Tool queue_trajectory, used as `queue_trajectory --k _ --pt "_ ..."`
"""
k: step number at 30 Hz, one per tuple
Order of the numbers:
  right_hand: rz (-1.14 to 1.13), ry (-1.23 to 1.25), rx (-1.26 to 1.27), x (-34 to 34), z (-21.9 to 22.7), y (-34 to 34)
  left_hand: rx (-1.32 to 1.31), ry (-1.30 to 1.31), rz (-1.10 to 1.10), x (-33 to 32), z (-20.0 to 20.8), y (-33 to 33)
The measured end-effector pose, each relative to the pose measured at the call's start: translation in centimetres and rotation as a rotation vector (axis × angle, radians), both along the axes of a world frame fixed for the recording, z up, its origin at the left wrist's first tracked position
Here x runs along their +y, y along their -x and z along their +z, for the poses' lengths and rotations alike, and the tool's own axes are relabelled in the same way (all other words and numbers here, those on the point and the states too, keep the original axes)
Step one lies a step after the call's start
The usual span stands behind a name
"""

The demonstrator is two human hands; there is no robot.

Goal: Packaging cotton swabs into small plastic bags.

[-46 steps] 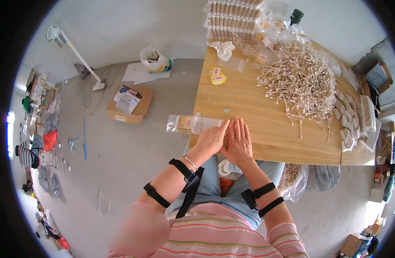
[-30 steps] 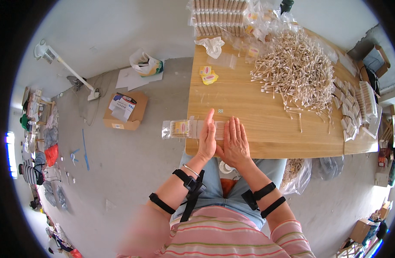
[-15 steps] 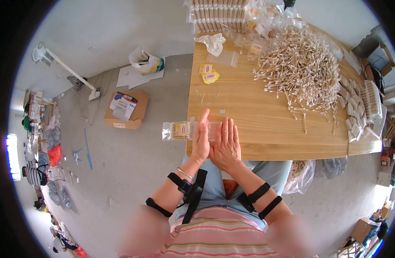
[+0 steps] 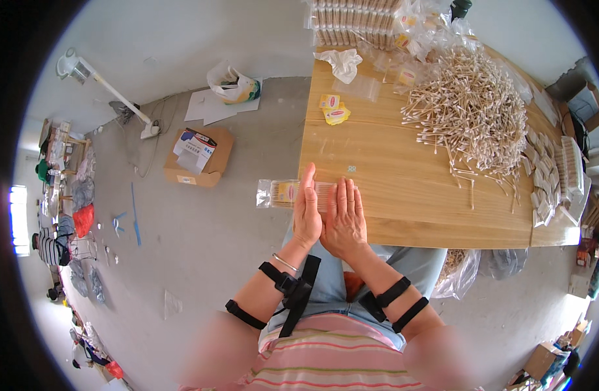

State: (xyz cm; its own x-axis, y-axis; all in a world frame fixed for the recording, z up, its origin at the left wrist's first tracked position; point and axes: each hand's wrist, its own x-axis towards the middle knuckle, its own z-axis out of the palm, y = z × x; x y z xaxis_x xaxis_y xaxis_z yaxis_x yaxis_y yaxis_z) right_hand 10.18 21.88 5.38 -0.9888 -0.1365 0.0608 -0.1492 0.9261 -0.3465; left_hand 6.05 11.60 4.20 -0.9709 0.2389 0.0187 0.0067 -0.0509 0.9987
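A clear bag of cotton swabs [image 4: 284,193] with a yellow card inside lies at the table's left edge, its left end sticking out past the edge. My left hand [image 4: 307,212] stands on its side across the bag, fingers stretched out. Beside it, my right hand [image 4: 345,221] is palm down over the bag's right part, fingers straight and side by side. The two hands touch or nearly touch at the wrists' side. Part of the bag is hidden beneath them.
A large heap of loose cotton swabs [image 4: 472,107] covers the table's far right. Yellow cards [image 4: 335,111], a crumpled white tissue [image 4: 342,64] and stacked swab packs [image 4: 355,23] lie beyond my hands. White bundles [image 4: 544,169] sit at right. An opened cardboard box [image 4: 215,159] stands on the floor.
The view has shifted a little, so the table appears farther right. Both hands keep nearly the same flat pose on the bag, slightly closer to the table's left edge.
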Motion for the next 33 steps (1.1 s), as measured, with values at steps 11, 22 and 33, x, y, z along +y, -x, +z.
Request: queue_trajectory --k 11,22,33 --pt "0.051 0.006 0.013 0.2 -0.2 -0.1 0.023 0.077 0.025 -0.6 0.4 0.4" --pt "0.039 -0.013 -0.046 -0.1 0.3 0.0 0.363 0.878 0.24 -7.7 0.5 2.2" --pt "0.055 -0.028 -0.13 -1.6 0.7 0.5 -0.077 0.317 0.031 -9.7 -4.7 3.7"
